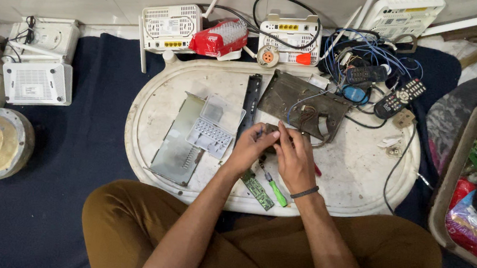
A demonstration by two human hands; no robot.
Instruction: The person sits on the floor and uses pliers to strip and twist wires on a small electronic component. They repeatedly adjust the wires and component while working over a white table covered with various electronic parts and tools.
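Dark blue floor mat carries our oval white tray-top desk (355,179), white routers along the wall. On the desk: brown circuit board with wires (299,102), grey metal chassis plate (177,146), clear plastic screw box (215,127), green-handled screwdriver (274,190). Left hand (248,149) and right hand (295,159) both pinch a small dark part (271,134) at desk centre, mostly hidden. Looks light, rigid, probably fragile; grip its edges, we'd say.
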